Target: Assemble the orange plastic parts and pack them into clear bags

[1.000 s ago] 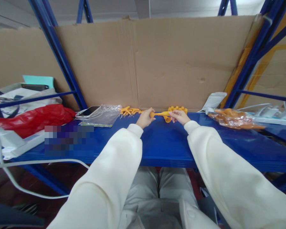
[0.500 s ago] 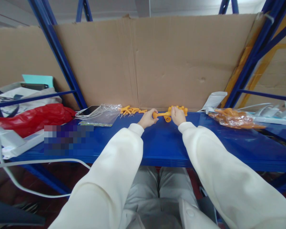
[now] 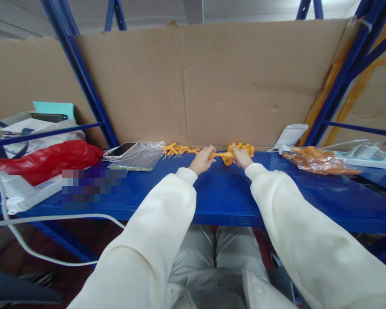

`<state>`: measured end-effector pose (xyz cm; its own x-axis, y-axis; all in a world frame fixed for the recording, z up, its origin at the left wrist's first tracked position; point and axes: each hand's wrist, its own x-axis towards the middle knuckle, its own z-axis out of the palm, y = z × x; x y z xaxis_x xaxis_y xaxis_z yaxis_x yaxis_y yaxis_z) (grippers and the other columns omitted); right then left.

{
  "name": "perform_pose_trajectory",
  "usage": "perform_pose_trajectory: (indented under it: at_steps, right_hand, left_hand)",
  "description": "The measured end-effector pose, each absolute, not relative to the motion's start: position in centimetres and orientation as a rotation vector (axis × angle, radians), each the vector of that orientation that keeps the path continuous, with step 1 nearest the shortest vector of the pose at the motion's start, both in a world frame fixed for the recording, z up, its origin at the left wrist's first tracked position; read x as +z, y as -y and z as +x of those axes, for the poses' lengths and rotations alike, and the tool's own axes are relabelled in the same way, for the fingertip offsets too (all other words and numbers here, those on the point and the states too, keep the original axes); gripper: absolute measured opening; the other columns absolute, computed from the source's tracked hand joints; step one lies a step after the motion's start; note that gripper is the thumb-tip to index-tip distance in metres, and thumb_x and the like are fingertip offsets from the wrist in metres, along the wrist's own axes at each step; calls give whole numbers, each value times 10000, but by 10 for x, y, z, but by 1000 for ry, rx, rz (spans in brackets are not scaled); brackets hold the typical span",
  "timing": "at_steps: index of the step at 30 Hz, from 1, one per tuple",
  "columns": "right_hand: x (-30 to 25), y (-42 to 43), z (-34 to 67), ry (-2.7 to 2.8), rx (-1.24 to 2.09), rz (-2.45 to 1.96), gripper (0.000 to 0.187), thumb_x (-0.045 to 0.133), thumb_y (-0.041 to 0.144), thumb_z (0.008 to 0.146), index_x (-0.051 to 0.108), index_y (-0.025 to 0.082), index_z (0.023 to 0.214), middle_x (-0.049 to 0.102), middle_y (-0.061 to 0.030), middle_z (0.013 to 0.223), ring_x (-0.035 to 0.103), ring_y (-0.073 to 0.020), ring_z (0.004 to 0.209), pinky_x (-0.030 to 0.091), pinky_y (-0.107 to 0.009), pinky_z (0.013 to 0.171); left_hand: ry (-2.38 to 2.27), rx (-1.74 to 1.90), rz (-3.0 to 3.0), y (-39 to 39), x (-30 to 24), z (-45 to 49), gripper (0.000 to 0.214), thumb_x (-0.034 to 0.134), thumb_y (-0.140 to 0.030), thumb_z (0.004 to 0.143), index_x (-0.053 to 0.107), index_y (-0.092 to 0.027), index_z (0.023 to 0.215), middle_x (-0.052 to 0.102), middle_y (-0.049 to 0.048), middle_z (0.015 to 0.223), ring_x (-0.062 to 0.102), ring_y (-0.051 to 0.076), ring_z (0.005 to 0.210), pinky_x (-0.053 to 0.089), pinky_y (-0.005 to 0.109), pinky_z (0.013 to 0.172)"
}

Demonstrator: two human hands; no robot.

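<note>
Both of my hands reach to the back of a blue shelf (image 3: 231, 193). My left hand (image 3: 203, 160) is closed round the left end of an orange plastic rod-shaped part (image 3: 223, 155). At the rod's right end my right hand (image 3: 242, 157) is closed on it too, just in front of an orange block with studs (image 3: 243, 148). A small orange ring-shaped piece (image 3: 227, 161) hangs under the rod between my hands. Several orange branched pieces (image 3: 176, 149) lie to the left of my left hand.
A cardboard sheet (image 3: 212, 81) backs the shelf. A clear plastic bag (image 3: 138, 156) and a phone (image 3: 119, 149) lie at the left, beside a red bag (image 3: 48, 159). A bag of orange parts (image 3: 315, 159) lies at the right. Blue rack posts (image 3: 80, 73) stand on both sides.
My right hand shifted from fingers stretched over the rod to a closed hold at its right end. My left hand kept its hold and moved slightly right.
</note>
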<state>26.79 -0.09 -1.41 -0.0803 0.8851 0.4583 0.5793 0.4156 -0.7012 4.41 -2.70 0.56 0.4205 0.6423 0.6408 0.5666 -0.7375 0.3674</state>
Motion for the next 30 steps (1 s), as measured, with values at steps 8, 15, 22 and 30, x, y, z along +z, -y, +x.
perform_pose_trajectory:
  at_steps: [8, 15, 22, 30]
  right_hand:
    - [-2, 15, 274, 1651, 765, -1186, 558, 722, 573, 851, 607, 210, 1258, 712, -132, 1085, 659, -163, 630, 542, -300, 518]
    - [-5, 17, 276, 1720, 729, -1109, 471, 787, 476, 800, 657, 197, 1157, 724, -82, 1004, 654, -139, 614, 552, -278, 529]
    - [-5, 17, 276, 1714, 732, -1121, 538, 796, 633, 737, 649, 188, 1001, 744, -79, 867, 650, -169, 592, 531, -311, 547]
    - [-4, 19, 275, 1785, 713, -1146, 609, 643, 795, 795, 674, 196, 899, 723, -87, 763, 669, -226, 649, 557, -439, 664]
  left_hand:
    - [-1185, 1240, 2309, 15, 0, 36, 331, 783, -49, 728, 594, -200, 954, 665, -15, 805, 661, 172, 750, 546, 336, 810]
    - [-1146, 1234, 2329, 10, -2, 27, 346, 800, -69, 712, 601, -207, 958, 657, -31, 781, 660, 168, 746, 552, 338, 814]
    - [-1164, 1213, 2354, 13, 0, 27, 336, 801, -69, 712, 605, -202, 951, 669, -19, 805, 666, 181, 786, 541, 347, 849]
    - [-1156, 1219, 2370, 12, -1, 28, 348, 789, -46, 714, 600, -201, 962, 664, -18, 828, 661, 173, 798, 543, 331, 842]
